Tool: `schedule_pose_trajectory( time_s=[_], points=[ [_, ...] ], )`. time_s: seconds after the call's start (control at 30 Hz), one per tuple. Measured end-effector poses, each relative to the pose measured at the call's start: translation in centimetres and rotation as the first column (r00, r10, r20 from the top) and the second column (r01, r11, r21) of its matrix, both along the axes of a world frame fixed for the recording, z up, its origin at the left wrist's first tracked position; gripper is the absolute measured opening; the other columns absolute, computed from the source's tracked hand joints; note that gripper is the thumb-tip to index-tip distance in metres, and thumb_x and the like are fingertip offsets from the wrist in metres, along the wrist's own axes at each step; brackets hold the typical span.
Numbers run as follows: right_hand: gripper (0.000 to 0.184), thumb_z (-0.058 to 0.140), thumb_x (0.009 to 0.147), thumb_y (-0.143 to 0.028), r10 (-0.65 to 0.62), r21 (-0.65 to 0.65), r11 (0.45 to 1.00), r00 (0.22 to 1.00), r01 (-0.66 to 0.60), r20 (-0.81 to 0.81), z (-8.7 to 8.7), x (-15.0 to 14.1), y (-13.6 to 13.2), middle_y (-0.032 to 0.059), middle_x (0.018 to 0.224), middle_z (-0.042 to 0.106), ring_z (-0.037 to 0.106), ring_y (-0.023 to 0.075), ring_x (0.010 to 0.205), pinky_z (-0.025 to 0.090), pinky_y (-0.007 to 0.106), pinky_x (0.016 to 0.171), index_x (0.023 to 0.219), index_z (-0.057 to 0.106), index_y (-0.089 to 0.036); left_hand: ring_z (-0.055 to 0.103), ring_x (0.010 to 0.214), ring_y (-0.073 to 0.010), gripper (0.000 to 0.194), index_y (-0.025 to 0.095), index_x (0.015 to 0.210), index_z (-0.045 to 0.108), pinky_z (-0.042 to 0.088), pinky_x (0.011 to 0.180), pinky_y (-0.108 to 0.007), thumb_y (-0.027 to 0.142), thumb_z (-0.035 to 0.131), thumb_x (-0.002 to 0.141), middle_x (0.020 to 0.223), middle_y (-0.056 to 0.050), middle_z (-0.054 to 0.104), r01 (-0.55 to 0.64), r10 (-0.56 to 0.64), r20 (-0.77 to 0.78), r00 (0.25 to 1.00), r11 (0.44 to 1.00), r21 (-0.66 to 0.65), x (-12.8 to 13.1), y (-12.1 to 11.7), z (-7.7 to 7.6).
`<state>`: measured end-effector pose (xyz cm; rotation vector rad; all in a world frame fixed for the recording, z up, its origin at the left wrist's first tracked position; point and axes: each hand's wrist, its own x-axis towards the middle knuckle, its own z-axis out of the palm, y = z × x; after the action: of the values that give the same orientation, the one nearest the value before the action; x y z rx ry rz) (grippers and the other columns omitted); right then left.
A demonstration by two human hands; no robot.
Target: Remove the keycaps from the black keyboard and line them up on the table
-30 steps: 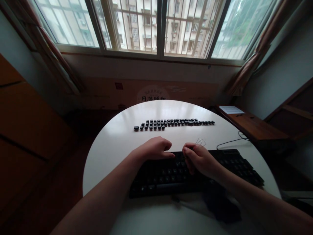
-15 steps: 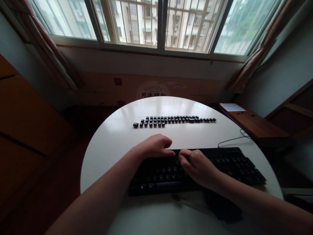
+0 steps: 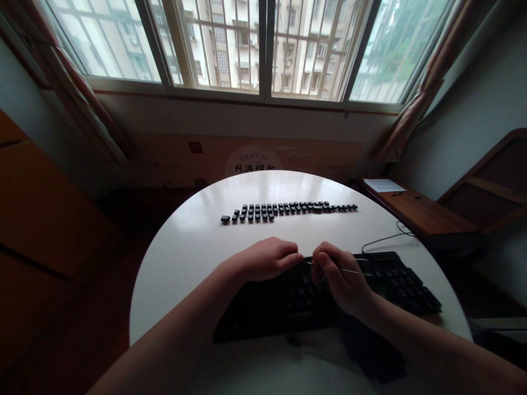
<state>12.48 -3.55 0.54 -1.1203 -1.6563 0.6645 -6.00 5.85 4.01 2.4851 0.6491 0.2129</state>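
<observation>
A black keyboard lies across the front of the round white table, many of its keys hard to make out in the shade. Above its back edge, my left hand is closed, thumb and forefinger pressed together; whatever is between the tips is too small to name. Close to its right, my right hand is curled round a thin wire tool, seemingly a wire keycap puller. Its fine strands show on both sides of the fingers. Loose black keycaps stand in several rows behind the keyboard.
A cable runs from the keyboard's back over the right table edge. To the right stands a low wooden table bearing a white paper. Behind are a printed carton and a barred window.
My left thumb and forefinger have come together from being apart, close to the right hand. My right hand has turned and lifted slightly off the keys. The view has shifted a little.
</observation>
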Motion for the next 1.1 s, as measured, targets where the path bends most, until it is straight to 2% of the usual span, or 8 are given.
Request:
schedule_pose_trajectory(
  time_s=[0.13, 0.23, 0.4, 0.5, 0.6, 0.8, 0.97, 1.1],
  points=[
    [0.04, 0.03, 0.101, -0.039, -0.08, 0.175, 0.984, 0.964, 0.035, 0.255, 1.1, 0.2, 0.0, 0.0018, 0.065, 0.054, 0.049, 0.0149, 0.06, 0.038, 0.029, 0.059, 0.074, 0.052, -0.021, 0.055, 0.072, -0.018, 0.029, 0.019, 0.084, 0.063, 0.038, 0.064, -0.027, 0.039, 0.044, 0.095, 0.078, -0.004, 0.064, -0.043, 0.043, 0.01, 0.999, 0.999, -0.005, 0.1, 0.3, -0.6],
    [0.035, 0.033, 0.1, -0.033, -0.216, 0.331, 0.941, 0.866, 0.062, 0.451, 2.0, 0.0, -0.2, 0.0038, 0.07, 0.055, 0.05, 0.0183, 0.068, 0.039, 0.033, 0.067, 0.075, 0.055, -0.021, 0.055, 0.074, -0.018, 0.028, 0.019, 0.085, 0.062, 0.039, 0.066, -0.027, 0.037, 0.043, 0.095, 0.079, -0.003, 0.063, -0.06, 0.06, 0.045, 0.997, 0.998, -0.005, 0.1, 0.6, -0.9],
    [0.024, 0.04, 0.096, -0.023, -0.398, 0.535, 0.836, 0.803, 0.118, 0.444, 3.4, 0.5, -0.1, 0.0108, 0.101, 0.06, 0.054, 0.025, 0.097, 0.045, 0.042, 0.085, 0.078, 0.055, -0.021, 0.055, 0.076, -0.0181, 0.031, 0.018, 0.085, 0.061, 0.041, 0.068, -0.027, 0.04, 0.042, 0.094, 0.081, -0.003, 0.062, -0.127, 0.135, 0.145, 0.98, 0.99, -0.063, -0.2, 1.2, -0.9],
    [0.022, 0.038, 0.098, -0.019, -0.291, 0.462, 0.885, 0.839, 0.053, 0.46, 3.3, 0.9, 0.8, 0.01, 0.102, 0.062, 0.06, 0.0209, 0.091, 0.05, 0.035, 0.079, 0.097, 0.06, -0.021, 0.056, 0.077, -0.0187, 0.032, 0.017, 0.086, 0.062, 0.043, 0.07, -0.027, 0.041, 0.041, 0.093, 0.081, -0.003, 0.063, -0.119, 0.136, 0.176, 0.975, 0.988, -0.102, -0.3, 1.4, -1.0],
    [0.025, 0.042, 0.098, -0.021, -0.147, 0.313, 0.948, 0.798, -0.055, 0.585, 2.7, 1.0, 1.9, 0.0075, 0.096, 0.065, 0.063, 0.0172, 0.079, 0.05, 0.029, 0.07, 0.115, 0.061, -0.022, 0.057, 0.083, -0.0195, 0.032, 0.017, 0.093, 0.063, 0.045, 0.077, -0.029, 0.041, 0.041, 0.094, 0.089, -0.004, 0.066, -0.053, 0.082, 0.212, 0.974, 0.989, -0.139, -0.3, 1.5, -1.5],
    [0.018, 0.058, 0.091, -0.025, -0.11, 0.238, 0.969, 0.762, -0.059, 0.638, 2.2, 0.6, 3.7, 0.0063, 0.095, 0.071, 0.067, 0.0188, 0.082, 0.05, 0.028, 0.074, 0.106, 0.069, -0.023, 0.059, 0.087, -0.0203, 0.033, 0.016, 0.096, 0.065, 0.045, 0.081, -0.029, 0.038, 0.04, 0.094, 0.095, -0.005, 0.068, -0.059, 0.091, 0.232, 0.968, 0.988, -0.144, -0.2, 1.9, -2.3],
    [0.013, 0.064, 0.087, -0.027, -0.104, 0.173, 0.985, 0.786, -0.004, 0.609, 2.3, 1.0, 7.4, 0.005, 0.093, 0.074, 0.068, 0.0191, 0.08, 0.05, 0.029, 0.075, 0.096, 0.072, -0.022, 0.062, 0.082, -0.0228, 0.044, 0.017, 0.088, 0.065, 0.044, 0.072, -0.031, 0.044, 0.031, 0.096, 0.088, -0.008, 0.069, -0.323, 0.318, 0.136, 0.938, 0.946, 0.023, -0.5, 2.0, -2.1],
    [0.014, 0.067, 0.084, -0.024, -0.093, -0.06, 0.988, 0.853, 0.144, 0.513, 0.6, 1.5, 13.1, 0.0042, 0.094, 0.075, 0.065, 0.0115, 0.053, 0.052, 0.024, 0.06, 0.095, 0.072, -0.017, 0.063, 0.075, -0.0256, 0.042, 0.018, 0.075, 0.067, 0.043, 0.065, -0.032, 0.048, 0.042, 0.091, 0.081, -0.011, 0.069, -0.425, 0.448, -0.101, 0.888, 0.885, 0.189, -1.2, 2.1, -2.2]
  ],
)
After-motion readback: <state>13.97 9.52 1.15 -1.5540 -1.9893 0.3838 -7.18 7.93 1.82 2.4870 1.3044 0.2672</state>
